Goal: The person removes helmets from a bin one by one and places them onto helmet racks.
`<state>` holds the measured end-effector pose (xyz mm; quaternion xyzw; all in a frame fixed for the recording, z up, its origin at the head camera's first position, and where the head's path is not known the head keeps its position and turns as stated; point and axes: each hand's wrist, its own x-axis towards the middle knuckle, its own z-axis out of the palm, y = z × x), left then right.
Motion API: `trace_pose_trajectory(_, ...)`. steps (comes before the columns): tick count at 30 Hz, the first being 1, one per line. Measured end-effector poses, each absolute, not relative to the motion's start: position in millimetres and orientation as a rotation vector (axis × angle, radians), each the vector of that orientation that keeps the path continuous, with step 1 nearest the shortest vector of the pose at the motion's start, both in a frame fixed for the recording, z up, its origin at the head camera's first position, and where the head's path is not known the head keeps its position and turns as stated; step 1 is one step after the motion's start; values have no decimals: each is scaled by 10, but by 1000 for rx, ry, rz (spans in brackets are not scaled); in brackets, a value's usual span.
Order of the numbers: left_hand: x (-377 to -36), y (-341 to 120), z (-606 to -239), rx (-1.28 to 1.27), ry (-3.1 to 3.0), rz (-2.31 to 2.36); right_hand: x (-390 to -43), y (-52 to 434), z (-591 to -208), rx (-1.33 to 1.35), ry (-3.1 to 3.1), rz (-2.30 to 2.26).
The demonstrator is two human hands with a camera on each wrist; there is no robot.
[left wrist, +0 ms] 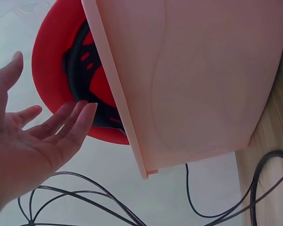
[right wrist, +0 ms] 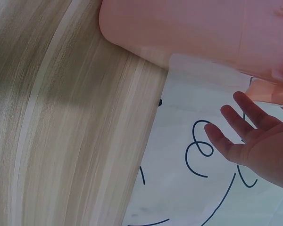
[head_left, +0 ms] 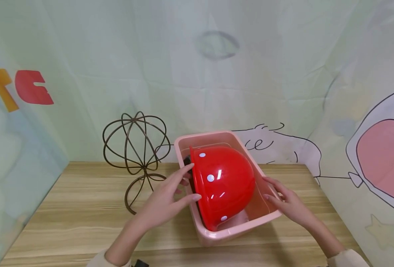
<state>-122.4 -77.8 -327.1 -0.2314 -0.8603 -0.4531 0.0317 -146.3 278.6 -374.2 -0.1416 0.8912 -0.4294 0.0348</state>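
1. Your left hand [head_left: 163, 202] is spread with straight fingers, gripping nothing; its fingertips [left wrist: 82, 113] touch the rim of the red helmet [head_left: 223, 183]
2. The helmet stands tilted on its edge inside the pink basin [head_left: 217, 231], just right of that hand
3. Your right hand [head_left: 288, 202] is also spread, holding nothing, fingers at the basin's right rim
4. A wire stand [head_left: 135, 148] sits beyond your left hand on the wooden table [head_left: 66, 207]

Helmet [head_left: 221, 183] in tub [head_left: 237, 231], prob. on edge; wire stand [head_left: 135, 152] left.
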Motion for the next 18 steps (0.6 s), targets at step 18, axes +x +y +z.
trace_pose_trajectory(18,-1315,-704,-3171,-699,-2602,-1714,-1449,2787,-3724,-435,2716,-1341)
